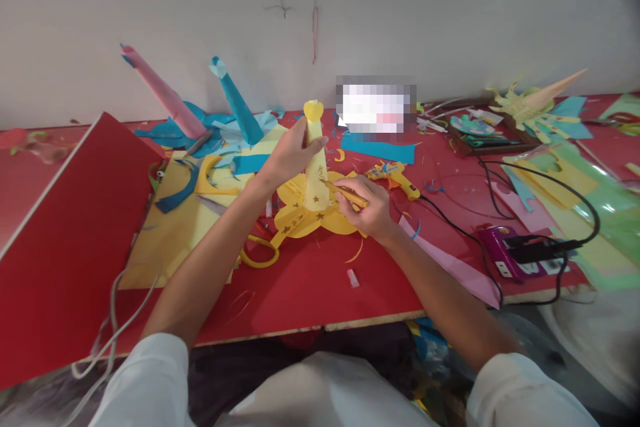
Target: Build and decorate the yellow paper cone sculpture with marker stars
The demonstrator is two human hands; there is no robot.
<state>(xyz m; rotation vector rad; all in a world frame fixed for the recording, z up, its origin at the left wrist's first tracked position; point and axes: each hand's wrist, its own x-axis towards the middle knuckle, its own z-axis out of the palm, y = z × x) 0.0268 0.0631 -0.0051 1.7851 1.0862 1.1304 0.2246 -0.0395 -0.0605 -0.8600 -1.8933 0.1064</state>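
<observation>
A yellow paper tube (315, 157) stands upright on a flower-shaped yellow paper base (300, 221), with a small yellow heart at its top. Brown stars and writing mark both tube and base. My left hand (293, 150) grips the tube just below the heart, thumb across its front. Between the fingers of my right hand (369, 207) is a yellow-brown pen (350, 194), its tip at the writing on the tube. Yellow-handled scissors (260, 252) lie left of the base, blades partly hidden. To the right rests a yellow glue gun (397, 178).
Pink (167, 97) and blue paper tubes (237, 103) stand at the back left. A red board (75, 240) leans at the left. A purple power box (507, 250) with black cables sits right, near a brown tray (493, 140). Paper scraps litter the red table (310, 293).
</observation>
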